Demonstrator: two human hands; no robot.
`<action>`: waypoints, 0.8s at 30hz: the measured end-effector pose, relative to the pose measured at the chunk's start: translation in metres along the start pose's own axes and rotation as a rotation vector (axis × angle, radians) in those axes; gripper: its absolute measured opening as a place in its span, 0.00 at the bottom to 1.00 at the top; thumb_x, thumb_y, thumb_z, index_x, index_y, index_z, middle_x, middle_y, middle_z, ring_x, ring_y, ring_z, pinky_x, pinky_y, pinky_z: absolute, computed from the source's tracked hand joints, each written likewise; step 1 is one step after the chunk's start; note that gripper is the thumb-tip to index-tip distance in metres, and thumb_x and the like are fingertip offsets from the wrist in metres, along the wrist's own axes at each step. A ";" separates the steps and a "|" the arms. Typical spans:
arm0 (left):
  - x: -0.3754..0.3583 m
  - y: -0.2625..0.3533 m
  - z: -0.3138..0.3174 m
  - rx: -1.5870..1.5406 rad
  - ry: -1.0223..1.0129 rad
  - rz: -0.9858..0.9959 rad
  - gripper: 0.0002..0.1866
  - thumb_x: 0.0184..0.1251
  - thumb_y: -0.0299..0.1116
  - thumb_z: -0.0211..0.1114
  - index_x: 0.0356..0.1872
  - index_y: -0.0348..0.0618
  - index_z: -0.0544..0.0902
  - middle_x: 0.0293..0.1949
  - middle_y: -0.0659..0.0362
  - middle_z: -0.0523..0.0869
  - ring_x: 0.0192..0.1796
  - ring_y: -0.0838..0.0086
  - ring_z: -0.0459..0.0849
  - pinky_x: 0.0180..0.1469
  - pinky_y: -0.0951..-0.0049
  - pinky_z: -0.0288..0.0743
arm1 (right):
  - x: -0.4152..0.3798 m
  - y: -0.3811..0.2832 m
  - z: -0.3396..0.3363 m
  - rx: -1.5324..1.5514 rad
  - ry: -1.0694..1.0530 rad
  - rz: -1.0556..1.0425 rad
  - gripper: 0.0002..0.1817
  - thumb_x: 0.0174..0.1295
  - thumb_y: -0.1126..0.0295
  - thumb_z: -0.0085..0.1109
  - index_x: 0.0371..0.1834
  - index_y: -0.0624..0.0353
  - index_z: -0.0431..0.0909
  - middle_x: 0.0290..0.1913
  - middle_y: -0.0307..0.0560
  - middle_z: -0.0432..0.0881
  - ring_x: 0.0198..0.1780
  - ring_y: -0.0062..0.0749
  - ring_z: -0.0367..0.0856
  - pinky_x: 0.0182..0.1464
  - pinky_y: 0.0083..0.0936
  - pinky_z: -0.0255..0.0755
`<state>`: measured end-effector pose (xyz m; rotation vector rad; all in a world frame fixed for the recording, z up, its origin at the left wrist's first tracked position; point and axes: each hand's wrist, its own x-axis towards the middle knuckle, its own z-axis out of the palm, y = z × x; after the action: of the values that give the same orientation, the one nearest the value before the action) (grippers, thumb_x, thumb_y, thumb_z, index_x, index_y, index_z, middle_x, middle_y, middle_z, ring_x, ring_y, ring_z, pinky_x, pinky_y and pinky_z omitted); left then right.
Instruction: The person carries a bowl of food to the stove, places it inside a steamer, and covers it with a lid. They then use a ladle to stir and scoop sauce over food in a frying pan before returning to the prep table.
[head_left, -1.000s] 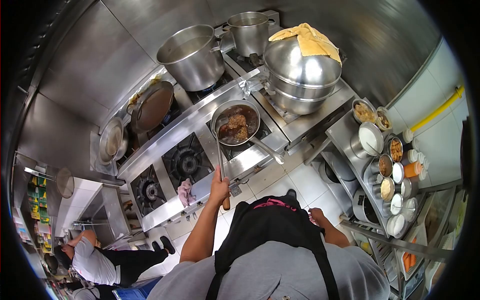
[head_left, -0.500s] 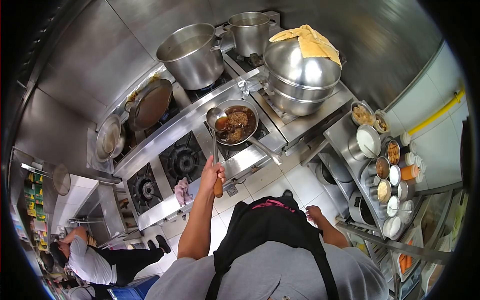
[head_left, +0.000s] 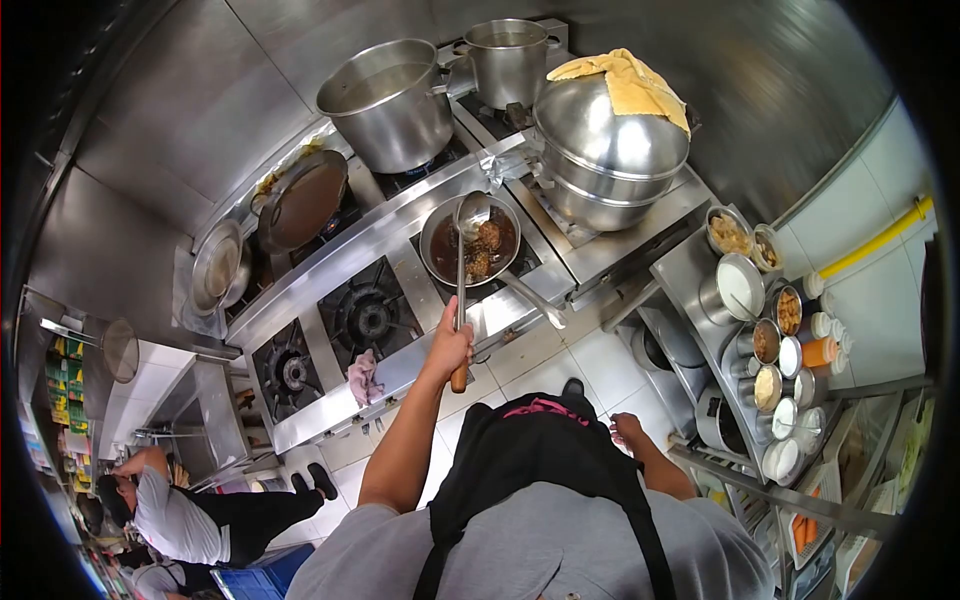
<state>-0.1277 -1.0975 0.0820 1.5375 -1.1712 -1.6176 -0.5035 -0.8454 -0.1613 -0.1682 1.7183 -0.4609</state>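
Observation:
My left hand (head_left: 452, 345) is closed around the wooden handle of a long metal ladle (head_left: 461, 255). The ladle's bowl is at the far side of a frying pan (head_left: 428, 262), over dark brown sauce and a few browned, lumpy pieces of food (head_left: 482, 262). The pan sits on a front burner, its metal handle (head_left: 537, 301) pointing toward my right side. My right hand (head_left: 628, 430) hangs low beside my apron, away from the stove. Its fingers look curled; whatever they may hold is too small to make out.
Behind the pan stand a large stockpot (head_left: 390, 120), a smaller pot (head_left: 507, 70) and a domed steamer (head_left: 610, 150) topped by a yellow cloth (head_left: 635, 85). A pink rag (head_left: 364, 378) lies on the stove's front edge. Right: seasoning containers (head_left: 768, 340). Left: another person (head_left: 185, 520).
My left hand and the ladle have moved right. The ladle's bowl, earlier holding sauce at the pan's left rim, is now at the far rim. My right hand stays put.

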 end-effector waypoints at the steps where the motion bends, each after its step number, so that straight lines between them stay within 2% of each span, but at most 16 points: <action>1: -0.002 -0.004 -0.001 0.001 -0.001 -0.001 0.37 0.65 0.28 0.53 0.74 0.51 0.47 0.25 0.62 0.73 0.18 0.79 0.69 0.19 0.74 0.67 | -0.002 -0.001 0.001 0.001 0.000 0.001 0.11 0.61 0.63 0.53 0.42 0.55 0.75 0.28 0.41 0.76 0.20 0.25 0.71 0.21 0.25 0.68; 3: -0.003 -0.017 -0.006 0.232 -0.005 -0.013 0.37 0.64 0.27 0.53 0.73 0.51 0.47 0.34 0.53 0.80 0.26 0.67 0.79 0.29 0.67 0.75 | -0.007 -0.004 0.004 -0.019 0.014 -0.005 0.11 0.60 0.63 0.53 0.42 0.55 0.75 0.29 0.41 0.76 0.22 0.26 0.71 0.22 0.26 0.69; 4: -0.001 -0.032 -0.010 0.232 -0.001 -0.015 0.37 0.64 0.27 0.53 0.73 0.51 0.47 0.34 0.53 0.80 0.26 0.67 0.79 0.29 0.67 0.75 | -0.007 -0.003 0.005 -0.021 0.011 -0.004 0.11 0.60 0.63 0.53 0.42 0.55 0.75 0.29 0.41 0.76 0.22 0.26 0.71 0.22 0.26 0.69; 6: 0.004 -0.064 -0.019 0.557 0.089 0.396 0.37 0.63 0.26 0.52 0.73 0.52 0.48 0.48 0.40 0.80 0.42 0.48 0.82 0.45 0.57 0.75 | 0.006 0.006 0.005 -0.024 0.004 -0.011 0.12 0.61 0.61 0.53 0.43 0.54 0.76 0.30 0.41 0.76 0.23 0.26 0.72 0.24 0.28 0.69; 7: -0.001 -0.068 -0.021 0.558 0.092 0.394 0.37 0.63 0.26 0.52 0.73 0.52 0.48 0.48 0.40 0.80 0.42 0.48 0.82 0.45 0.57 0.75 | 0.003 0.004 0.007 -0.026 0.001 -0.011 0.12 0.61 0.61 0.53 0.43 0.54 0.76 0.30 0.41 0.76 0.23 0.26 0.72 0.24 0.28 0.69; 9: -0.010 -0.074 -0.023 0.690 0.098 0.427 0.38 0.63 0.26 0.52 0.73 0.54 0.47 0.54 0.32 0.74 0.54 0.38 0.75 0.55 0.50 0.69 | -0.004 0.002 0.008 -0.054 0.003 0.007 0.12 0.61 0.61 0.52 0.43 0.54 0.76 0.31 0.41 0.76 0.23 0.27 0.72 0.25 0.29 0.69; 10: -0.015 -0.076 -0.022 0.691 0.098 0.426 0.38 0.63 0.26 0.52 0.73 0.54 0.47 0.54 0.32 0.74 0.54 0.38 0.75 0.55 0.50 0.69 | -0.004 0.003 0.008 -0.054 0.002 0.008 0.12 0.61 0.61 0.52 0.43 0.54 0.76 0.31 0.41 0.76 0.23 0.27 0.72 0.25 0.29 0.69; 12: -0.023 -0.079 -0.021 0.816 0.087 0.171 0.37 0.64 0.27 0.51 0.73 0.54 0.47 0.53 0.31 0.74 0.53 0.37 0.75 0.54 0.48 0.69 | -0.003 0.003 0.009 -0.034 -0.010 0.029 0.09 0.61 0.62 0.53 0.42 0.50 0.77 0.31 0.38 0.76 0.26 0.25 0.73 0.25 0.25 0.67; 13: -0.024 -0.076 -0.020 0.817 0.088 0.171 0.37 0.64 0.27 0.51 0.73 0.54 0.47 0.53 0.31 0.74 0.53 0.37 0.75 0.54 0.48 0.69 | -0.001 0.003 0.009 -0.034 -0.011 0.029 0.09 0.61 0.62 0.53 0.42 0.50 0.77 0.31 0.38 0.76 0.26 0.25 0.73 0.25 0.25 0.67; 15: -0.024 -0.070 -0.019 0.793 0.029 -0.026 0.36 0.65 0.27 0.51 0.73 0.54 0.46 0.52 0.30 0.74 0.49 0.36 0.77 0.52 0.47 0.70 | 0.003 0.003 0.008 -0.038 -0.032 0.032 0.10 0.61 0.62 0.53 0.43 0.51 0.76 0.32 0.39 0.76 0.27 0.26 0.74 0.27 0.27 0.68; 16: -0.021 -0.075 -0.020 0.795 0.027 -0.024 0.36 0.65 0.27 0.51 0.73 0.54 0.46 0.52 0.30 0.74 0.49 0.36 0.77 0.52 0.47 0.70 | 0.007 0.005 0.008 -0.035 -0.031 0.032 0.10 0.61 0.62 0.53 0.43 0.51 0.76 0.32 0.39 0.76 0.27 0.26 0.74 0.27 0.27 0.68; 18: -0.011 -0.091 -0.023 0.742 0.053 0.112 0.36 0.65 0.27 0.51 0.73 0.56 0.46 0.52 0.31 0.74 0.41 0.39 0.81 0.46 0.48 0.72 | 0.013 0.008 0.008 -0.005 -0.004 -0.012 0.12 0.60 0.62 0.53 0.43 0.54 0.76 0.32 0.42 0.77 0.25 0.28 0.74 0.25 0.28 0.69; 19: -0.008 -0.092 -0.026 0.743 0.051 0.114 0.36 0.65 0.27 0.51 0.73 0.56 0.46 0.52 0.31 0.74 0.41 0.39 0.81 0.46 0.48 0.72 | 0.012 0.008 0.008 -0.002 -0.004 -0.013 0.12 0.60 0.62 0.53 0.43 0.54 0.76 0.32 0.42 0.77 0.25 0.28 0.74 0.25 0.28 0.69; 21: 0.003 -0.091 -0.032 0.535 0.025 0.033 0.36 0.65 0.28 0.52 0.73 0.56 0.47 0.57 0.32 0.72 0.46 0.43 0.81 0.50 0.53 0.72 | 0.012 0.006 0.007 0.004 -0.010 -0.012 0.11 0.60 0.62 0.53 0.43 0.53 0.76 0.32 0.42 0.77 0.25 0.28 0.74 0.25 0.27 0.69; 22: 0.003 -0.078 -0.033 0.538 0.020 0.037 0.36 0.65 0.28 0.52 0.73 0.56 0.47 0.57 0.32 0.72 0.46 0.43 0.81 0.50 0.53 0.72 | 0.009 0.003 0.007 0.010 -0.008 -0.014 0.11 0.60 0.62 0.53 0.43 0.53 0.76 0.32 0.42 0.77 0.25 0.28 0.74 0.25 0.27 0.69; 24: -0.007 -0.046 -0.031 0.201 -0.009 -0.146 0.36 0.65 0.27 0.52 0.73 0.54 0.49 0.63 0.37 0.68 0.60 0.47 0.74 0.60 0.60 0.66 | 0.002 0.003 0.007 0.009 0.017 0.001 0.11 0.60 0.62 0.53 0.42 0.53 0.76 0.31 0.41 0.77 0.24 0.28 0.74 0.24 0.26 0.69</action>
<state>-0.0900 -1.0776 0.0463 1.7802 -1.2851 -1.6416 -0.4969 -0.8448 -0.1652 -0.1575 1.7329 -0.4705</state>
